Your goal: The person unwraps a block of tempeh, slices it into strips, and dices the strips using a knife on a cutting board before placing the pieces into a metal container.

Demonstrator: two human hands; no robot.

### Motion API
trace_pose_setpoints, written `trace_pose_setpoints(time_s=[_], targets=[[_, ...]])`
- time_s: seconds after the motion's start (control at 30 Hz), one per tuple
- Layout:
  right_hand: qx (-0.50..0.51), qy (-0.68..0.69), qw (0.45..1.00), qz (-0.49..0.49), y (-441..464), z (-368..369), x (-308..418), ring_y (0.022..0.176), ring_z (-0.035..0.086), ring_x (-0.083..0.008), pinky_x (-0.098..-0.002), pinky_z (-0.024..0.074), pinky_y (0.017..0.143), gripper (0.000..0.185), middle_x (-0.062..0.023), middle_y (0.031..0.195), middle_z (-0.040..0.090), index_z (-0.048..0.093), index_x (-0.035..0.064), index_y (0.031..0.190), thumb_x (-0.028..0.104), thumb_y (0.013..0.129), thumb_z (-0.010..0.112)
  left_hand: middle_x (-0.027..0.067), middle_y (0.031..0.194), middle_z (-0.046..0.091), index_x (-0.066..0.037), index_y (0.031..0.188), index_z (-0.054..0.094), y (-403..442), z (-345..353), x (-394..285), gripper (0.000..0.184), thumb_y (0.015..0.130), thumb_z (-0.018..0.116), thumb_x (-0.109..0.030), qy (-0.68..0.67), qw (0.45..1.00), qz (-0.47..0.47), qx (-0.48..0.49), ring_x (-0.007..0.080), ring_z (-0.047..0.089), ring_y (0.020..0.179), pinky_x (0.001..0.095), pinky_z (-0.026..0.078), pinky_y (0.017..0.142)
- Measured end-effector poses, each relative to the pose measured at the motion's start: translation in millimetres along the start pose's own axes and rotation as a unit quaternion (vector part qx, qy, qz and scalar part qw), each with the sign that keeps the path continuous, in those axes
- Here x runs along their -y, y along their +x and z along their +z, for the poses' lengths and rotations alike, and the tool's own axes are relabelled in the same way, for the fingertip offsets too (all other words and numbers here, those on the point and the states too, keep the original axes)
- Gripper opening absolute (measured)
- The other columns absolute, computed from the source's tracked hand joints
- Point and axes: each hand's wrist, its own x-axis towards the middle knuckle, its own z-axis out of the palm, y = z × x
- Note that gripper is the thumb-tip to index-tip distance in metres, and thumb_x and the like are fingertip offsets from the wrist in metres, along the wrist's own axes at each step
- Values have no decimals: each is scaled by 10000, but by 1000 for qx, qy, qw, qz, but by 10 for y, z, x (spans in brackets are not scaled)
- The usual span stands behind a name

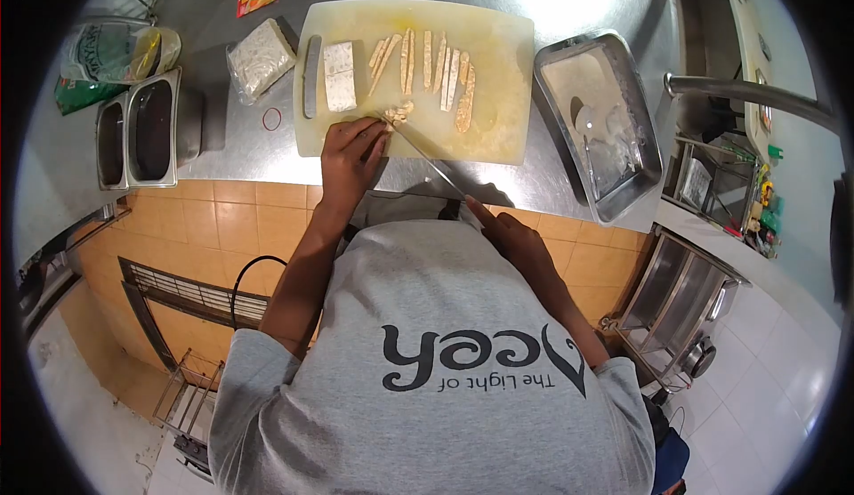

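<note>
As the right hand (516, 241) grips a knife (436, 169), left hand (352, 150) curls against chopped pieces (401, 111), tray (630, 187) right of board (502, 121) holding pale mixture (569, 75) and spoon (585, 121)

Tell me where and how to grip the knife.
Grip the handle end, coming from the near right: the knife slants across the near edge of the board, its blade reaching toward the left hand. The right hand is closed round that end, so wrapping it there, clear of the blade, looks safest.

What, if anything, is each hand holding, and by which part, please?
The right hand holds the knife by its handle end; whether the left hand grips the small pieces cannot be told.
</note>
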Motion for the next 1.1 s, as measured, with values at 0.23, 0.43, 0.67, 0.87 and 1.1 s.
trace_pose_setpoints(time_s=[0.23,0.43,0.67,0.87,1.1], targets=[[13,36,999,-20,152,57,-84,802,683,-330,-456,545,712,651,-135,933,629,316,365,1566,139,1002,549,58,1084,719,-74,1016,758,17,-29,-24,226,795,785,-40,5,1000,-6,7,269,645,958,367,534,853],[27,61,998,-13,0,-29,-82,826,685,-349,-437,544,739,649,-145,943,628,319,364,1569,179,999,569,64,1079,717,-75,996,749,-9,5,2,214,789,791,-44,8,1000,-7,-3,275,644,951,371,534,844],[37,40,998,-10,-43,-104,-12,852,694,-348,-429,543,733,663,-145,947,631,334,351,1565,207,972,592,66,1020,701,-59,993,764,14,1,-52,221,778,801,-23,11,1000,-1,-21,272,646,945,362,535,821],[21,56,998,-9,0,-59,38,844,697,-333,-422,543,729,659,-142,949,639,330,358,1564,194,977,582,67,1001,694,-56,987,772,-47,36,-28,229,763,810,-22,7,999,-26,-21,266,644,934,365,534,807],[21,53,998,-21,194,72,-73,871,699,-312,-427,548,740,663,-140,990,657,317,364,1565,115,998,555,61,1008,703,-64,992,759,-13,6,-23,228,772,802,-21,2,1000,0,-24,272,643,927,376,532,807]])
